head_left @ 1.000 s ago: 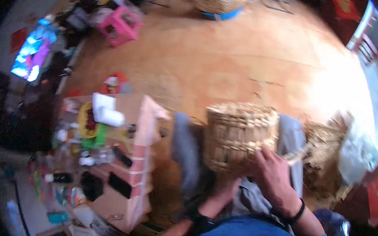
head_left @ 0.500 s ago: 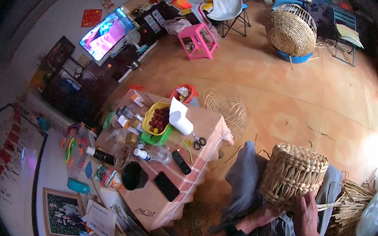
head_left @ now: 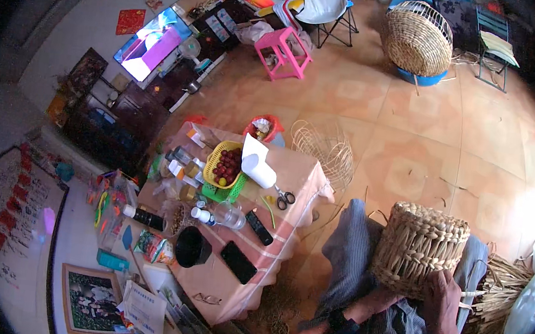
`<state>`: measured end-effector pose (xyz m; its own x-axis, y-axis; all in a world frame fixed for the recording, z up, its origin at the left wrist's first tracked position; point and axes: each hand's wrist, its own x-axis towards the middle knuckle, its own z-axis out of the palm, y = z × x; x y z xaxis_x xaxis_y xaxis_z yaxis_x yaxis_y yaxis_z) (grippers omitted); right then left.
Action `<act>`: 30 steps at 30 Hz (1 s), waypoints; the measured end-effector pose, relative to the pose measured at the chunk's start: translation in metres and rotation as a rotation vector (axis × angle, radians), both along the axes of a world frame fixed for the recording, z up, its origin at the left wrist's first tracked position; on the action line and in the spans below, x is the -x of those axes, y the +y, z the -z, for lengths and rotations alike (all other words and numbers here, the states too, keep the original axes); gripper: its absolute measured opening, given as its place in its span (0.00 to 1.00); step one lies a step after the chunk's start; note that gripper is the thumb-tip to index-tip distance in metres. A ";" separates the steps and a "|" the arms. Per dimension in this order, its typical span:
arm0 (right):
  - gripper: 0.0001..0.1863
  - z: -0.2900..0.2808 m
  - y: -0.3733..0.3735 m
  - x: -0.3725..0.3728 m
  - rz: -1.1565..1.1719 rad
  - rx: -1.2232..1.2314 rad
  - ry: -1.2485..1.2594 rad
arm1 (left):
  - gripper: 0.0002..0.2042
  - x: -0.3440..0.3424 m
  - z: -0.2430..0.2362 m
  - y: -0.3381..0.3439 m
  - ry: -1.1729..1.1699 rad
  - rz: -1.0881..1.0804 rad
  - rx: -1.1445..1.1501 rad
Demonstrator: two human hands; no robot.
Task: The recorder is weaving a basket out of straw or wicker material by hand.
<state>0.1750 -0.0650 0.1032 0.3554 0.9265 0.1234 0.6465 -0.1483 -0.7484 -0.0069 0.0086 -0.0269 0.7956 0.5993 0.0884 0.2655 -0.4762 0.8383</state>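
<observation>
A woven straw basket (head_left: 421,242) rests in my lap on the grey striped trousers (head_left: 349,254). My left hand (head_left: 376,300) reaches beneath its lower left side, fingers hidden by the basket. At the lower right edge, my right hand (head_left: 442,295) is closed in a pinch on a pale straw strand (head_left: 468,294) that sticks out to the right, touching the weave. A dark band circles my right wrist.
A cluttered table (head_left: 296,173) stands left with fruit basket (head_left: 223,162), scissors (head_left: 285,200), phone (head_left: 238,262) and bottles. Straw bundles (head_left: 488,301) lie right. Ahead are a cane frame (head_left: 322,153), pink stool (head_left: 282,54), chairs (head_left: 498,48) and a large woven basket (head_left: 416,42).
The view has swung since a second ago, so the table and lap basket sit farther right in it. Over the last half second, basket and hands have barely moved.
</observation>
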 end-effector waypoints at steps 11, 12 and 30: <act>0.11 -0.017 -0.024 -0.001 -0.147 0.064 -0.140 | 0.26 -0.001 -0.009 0.001 0.044 0.036 0.127; 0.11 -0.029 -0.024 0.002 -0.198 0.091 -0.254 | 0.26 -0.002 -0.008 0.002 0.047 0.042 0.137; 0.05 0.001 -0.022 -0.017 0.009 0.047 -0.063 | 0.24 -0.005 -0.017 0.006 0.141 0.112 0.239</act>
<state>0.1919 -0.0873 0.1023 0.3571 0.9284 0.1025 0.6903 -0.1884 -0.6986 -0.0018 0.0146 -0.0103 0.8524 0.4976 -0.1606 0.3442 -0.3028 0.8888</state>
